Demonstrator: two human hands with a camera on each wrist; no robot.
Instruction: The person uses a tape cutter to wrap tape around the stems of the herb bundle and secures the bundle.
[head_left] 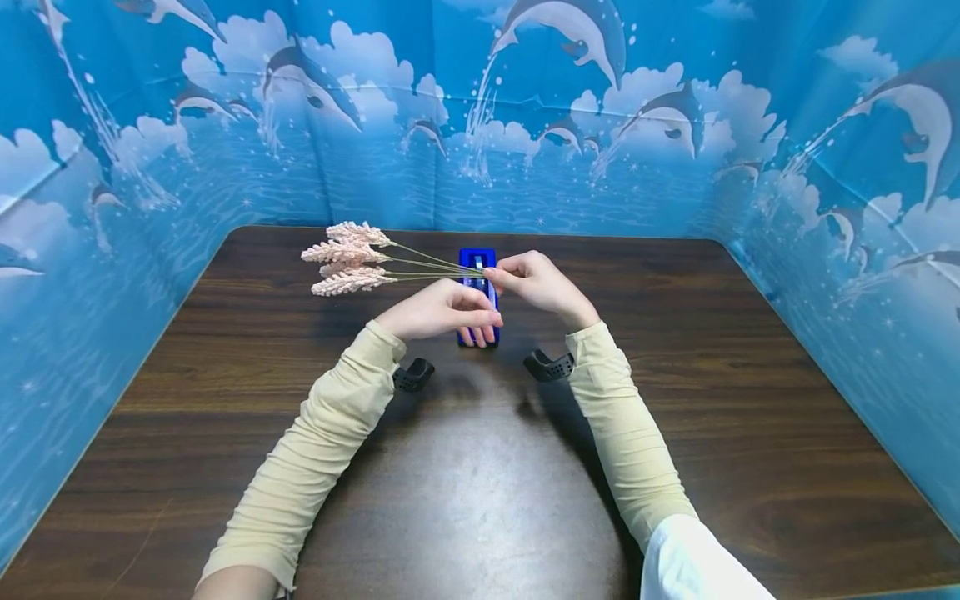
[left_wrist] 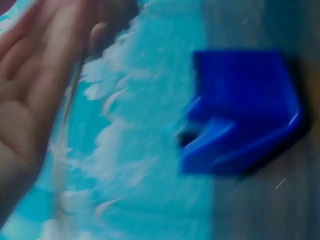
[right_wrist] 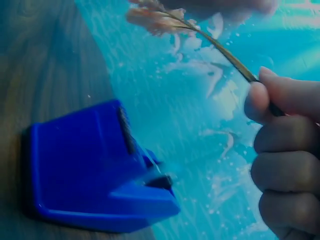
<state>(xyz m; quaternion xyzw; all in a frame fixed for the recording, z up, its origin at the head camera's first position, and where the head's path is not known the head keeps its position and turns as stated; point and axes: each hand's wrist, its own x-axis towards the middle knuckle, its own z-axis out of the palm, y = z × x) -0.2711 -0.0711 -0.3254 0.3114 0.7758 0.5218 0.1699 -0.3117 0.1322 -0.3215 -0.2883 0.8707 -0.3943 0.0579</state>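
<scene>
My right hand (head_left: 540, 285) pinches the stem ends of several dried-looking flower stalks (head_left: 431, 268) between thumb and forefinger, its other fingers curled below in the right wrist view. The stalks lie level, pointing left, with fluffy pale pink heads (head_left: 348, 260). My left hand (head_left: 450, 312) is bent over just in front of the stems, fingers loosely bent and apparently empty. In the left wrist view that hand is blurred. A blue tape dispenser (right_wrist: 95, 170) stands on the table beneath both hands, partly covered by the left hand and stems in the head view.
The dark wooden table (head_left: 480, 467) reaches back to a blue curtain (head_left: 390, 183) printed with dolphins and clouds, which also hangs at both sides. Black wrist devices (head_left: 549, 365) hang under both forearms, above the tabletop.
</scene>
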